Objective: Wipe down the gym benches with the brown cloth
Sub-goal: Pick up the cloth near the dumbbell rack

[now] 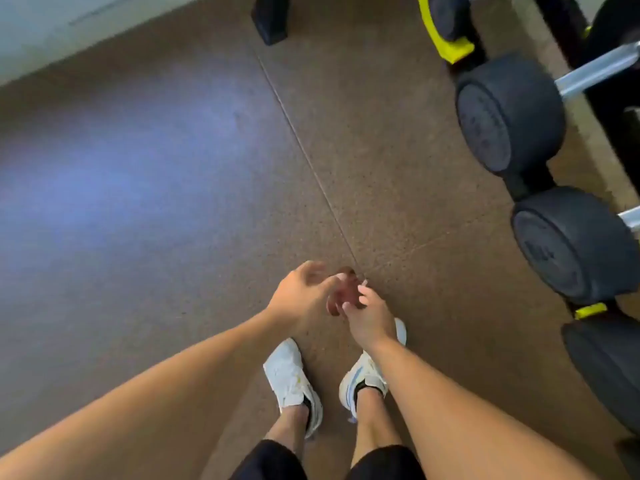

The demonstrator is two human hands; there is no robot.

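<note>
Head view looks down on a brown speckled rubber floor (pixel 398 140), which fills most of the frame under both hands; a thin seam runs over it from far ahead down to the hands. Far to the right of the right hand stands a black rack with yellow parts (pixel 450 51) that carries a row of round black rubber dumbbells (pixel 507 114) with silver handles. Far ahead of the hands a black rubber foot of some equipment (pixel 270 20) stands on the floor. Behind and below the hands I see two white sport shoes (pixel 292 379), dark shorts and bare legs of the person.

Both bare forearms reach forward and the hands meet in front of the body. The left hand (pixel 301 296) has its fingers loosely curled toward the right hand. The right hand (pixel 369 315) is just beside it, fingers pointing forward. Between them a small reddish-brown thing (pixel 341 297) shows, blurred; it may be the brown cloth, but I cannot tell this for sure, and I cannot tell which hand grips it or how.
</note>
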